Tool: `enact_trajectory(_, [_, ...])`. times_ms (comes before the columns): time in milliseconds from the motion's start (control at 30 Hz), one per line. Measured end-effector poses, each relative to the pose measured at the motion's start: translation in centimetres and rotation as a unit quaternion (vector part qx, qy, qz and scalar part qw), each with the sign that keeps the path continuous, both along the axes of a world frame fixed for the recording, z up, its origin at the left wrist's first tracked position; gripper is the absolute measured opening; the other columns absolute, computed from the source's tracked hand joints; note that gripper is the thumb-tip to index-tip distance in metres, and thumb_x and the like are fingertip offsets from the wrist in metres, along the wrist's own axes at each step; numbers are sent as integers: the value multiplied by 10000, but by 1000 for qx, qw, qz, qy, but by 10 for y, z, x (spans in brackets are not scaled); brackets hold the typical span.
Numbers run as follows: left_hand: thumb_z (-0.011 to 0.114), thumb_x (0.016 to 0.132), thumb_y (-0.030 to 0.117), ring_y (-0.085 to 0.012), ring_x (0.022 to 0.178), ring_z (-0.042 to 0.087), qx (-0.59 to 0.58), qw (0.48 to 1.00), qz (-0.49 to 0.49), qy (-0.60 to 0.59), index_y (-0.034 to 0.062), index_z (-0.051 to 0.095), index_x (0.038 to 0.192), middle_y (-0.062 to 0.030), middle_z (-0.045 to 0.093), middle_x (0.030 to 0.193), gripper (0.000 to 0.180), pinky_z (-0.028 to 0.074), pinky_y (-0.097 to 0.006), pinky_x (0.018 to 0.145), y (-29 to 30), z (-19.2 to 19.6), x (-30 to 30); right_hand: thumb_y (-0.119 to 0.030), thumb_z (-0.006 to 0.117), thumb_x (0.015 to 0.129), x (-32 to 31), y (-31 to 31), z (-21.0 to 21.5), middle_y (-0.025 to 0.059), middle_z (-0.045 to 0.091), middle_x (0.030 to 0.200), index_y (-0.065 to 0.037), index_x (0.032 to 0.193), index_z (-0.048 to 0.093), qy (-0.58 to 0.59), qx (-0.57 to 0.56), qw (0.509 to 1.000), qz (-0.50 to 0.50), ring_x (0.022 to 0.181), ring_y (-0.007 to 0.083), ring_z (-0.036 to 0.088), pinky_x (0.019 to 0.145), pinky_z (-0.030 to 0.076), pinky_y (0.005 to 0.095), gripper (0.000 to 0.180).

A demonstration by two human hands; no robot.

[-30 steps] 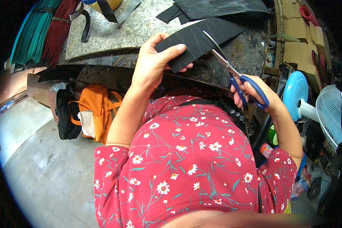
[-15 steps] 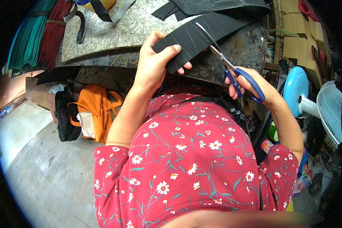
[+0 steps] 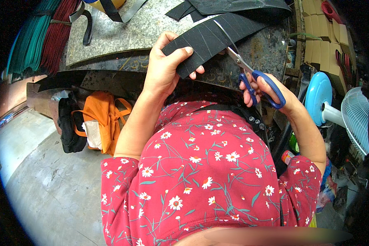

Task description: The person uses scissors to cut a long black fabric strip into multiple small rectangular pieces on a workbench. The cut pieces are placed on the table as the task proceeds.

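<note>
Floral shirt (image 3: 205, 172): my own red front, nearest of all, below the work.
Right hand (image 3: 270, 92): closed on the blue handles of the scissors (image 3: 238, 60); an even squeeze should serve me better than a hard snap.
Scissor blades (image 3: 225, 35): parted, pointing up and to the left. One lies over the face of the black strip (image 3: 203, 44); the other goes out of sight beneath it. I can't tell whether the edge is cut.
Left hand (image 3: 168, 63): gripping the strip's near left end, thumb on top, some fingertips showing past the lower edge. The thumb is apart from the blades, and it's best left that way.
Strip: between my two hands, above the front part of the dark table (image 3: 272, 51), its far end running up and right to the black sheets (image 3: 233, 5).
Pale marks: faint lines cross the strip's width; for a clean edge I'd sight the upper blade along one of them and hold the material taut, without twisting it.
Grey slab (image 3: 106, 41): on the table beyond my left hand, speckled.
Bundles: teal strands (image 3: 28, 45) and dark red strands (image 3: 61, 39), tied, far left.
Fan (image 3: 354, 123): off to my right, well apart from the blades.
</note>
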State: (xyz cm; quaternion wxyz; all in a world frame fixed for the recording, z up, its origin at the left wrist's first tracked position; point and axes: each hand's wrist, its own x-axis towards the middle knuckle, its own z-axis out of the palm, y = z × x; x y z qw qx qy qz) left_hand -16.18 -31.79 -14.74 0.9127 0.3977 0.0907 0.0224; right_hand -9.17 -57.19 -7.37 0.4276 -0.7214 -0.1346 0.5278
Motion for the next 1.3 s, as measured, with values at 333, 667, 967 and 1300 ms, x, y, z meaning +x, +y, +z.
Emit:
enact_trajectory(333, [566, 830, 3, -253, 541, 637, 28, 1000, 2, 3, 51, 394, 937, -175, 601, 760, 208, 518, -285, 400, -3, -1, 0, -674, 481, 815, -1, 2, -5, 58, 638, 775, -30, 1046, 540, -6, -12, 1000, -1, 689, 118, 609, 612, 415, 203, 687])
enact_trajectory(667, [556, 840, 2, -248, 546, 640, 24, 1000, 0, 8, 50, 390, 926, -173, 604, 762, 193, 513, -286, 401, -2, 0, -1, -521, 519, 875, -12, 1, -7, 33, 578, 645, -46, 930, 532, 28, 52, 995, -81, 557, 107, 558, 521, 443, 230, 478])
enact_trajectory(967, [565, 837, 3, -246, 551, 639, 22, 1000, -8, 5, 50, 398, 945, -169, 607, 770, 204, 507, -291, 398, 0, -4, 0, -603, 533, 839, -21, 3, -4, 35, 537, 556, -33, 861, 522, 0, 46, 994, -103, 445, 99, 507, 410, 392, 200, 570])
enact_trajectory(1300, [576, 857, 27, -240, 544, 639, 23, 999, -25, 13, 58, 409, 966, -158, 618, 769, 202, 505, -287, 392, 0, 0, -2, -582, 497, 873, -13, 21, -6, 35, 546, 577, -39, 869, 526, 5, 34, 994, -107, 487, 98, 525, 457, 420, 206, 544])
